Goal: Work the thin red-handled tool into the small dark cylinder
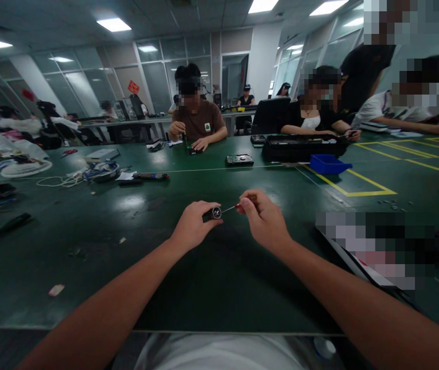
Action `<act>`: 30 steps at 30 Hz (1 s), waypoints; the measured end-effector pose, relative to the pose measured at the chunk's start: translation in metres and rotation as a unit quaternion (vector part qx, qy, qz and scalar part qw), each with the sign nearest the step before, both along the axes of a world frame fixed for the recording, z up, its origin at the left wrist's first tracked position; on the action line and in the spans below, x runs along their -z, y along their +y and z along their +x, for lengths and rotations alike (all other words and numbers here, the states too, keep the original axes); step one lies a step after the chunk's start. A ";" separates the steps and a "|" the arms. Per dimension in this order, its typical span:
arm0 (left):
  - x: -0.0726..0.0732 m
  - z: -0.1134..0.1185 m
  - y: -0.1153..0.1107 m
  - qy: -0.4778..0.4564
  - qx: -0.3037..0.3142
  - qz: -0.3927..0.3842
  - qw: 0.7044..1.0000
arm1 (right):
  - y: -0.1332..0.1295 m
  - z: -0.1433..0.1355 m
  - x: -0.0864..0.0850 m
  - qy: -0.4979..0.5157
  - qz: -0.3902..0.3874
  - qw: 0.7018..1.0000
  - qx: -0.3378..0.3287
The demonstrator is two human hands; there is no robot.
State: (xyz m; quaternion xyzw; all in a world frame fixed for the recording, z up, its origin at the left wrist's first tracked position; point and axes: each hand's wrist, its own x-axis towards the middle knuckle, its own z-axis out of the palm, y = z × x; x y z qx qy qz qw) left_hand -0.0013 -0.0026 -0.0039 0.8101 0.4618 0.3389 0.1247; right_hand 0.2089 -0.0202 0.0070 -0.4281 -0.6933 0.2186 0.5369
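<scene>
Just above the green table [134,277], my left hand [194,224] is closed around a small dark cylinder [216,212], whose round end with a metallic rim faces me. To its right, my right hand [264,220] grips a screwdriver [237,205] with a reddish handle. The thin metal shaft points left and its tip is at or close to the cylinder's round end; whether they touch is too small to tell. The fingers of my right hand partly cover the handle.
Beyond my hands lie an open hard drive [239,160], a blue bin [329,164], a black tray [304,147] and a dark tool [152,176]. Coiled cables [102,172] are at the left. A partly pixelated flat object [366,252] lies right. Several people sit around the tables.
</scene>
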 end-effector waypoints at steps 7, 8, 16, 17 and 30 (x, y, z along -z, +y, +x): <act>0.001 -0.001 0.001 0.012 -0.005 -0.016 1.000 | -0.002 0.002 -0.007 0.001 0.023 0.998 0.056; 0.001 -0.001 0.001 0.013 -0.005 -0.021 1.000 | -0.003 0.002 -0.007 0.005 0.032 0.997 0.064; 0.001 -0.001 0.001 0.024 -0.005 -0.032 0.999 | -0.005 0.003 -0.007 -0.033 0.058 0.997 0.036; 0.002 -0.001 0.001 0.027 -0.008 -0.035 0.999 | -0.004 0.003 -0.007 -0.042 0.056 0.997 0.042; 0.005 -0.002 0.004 0.046 -0.006 -0.050 0.998 | -0.003 0.004 -0.007 -0.054 0.055 0.996 0.032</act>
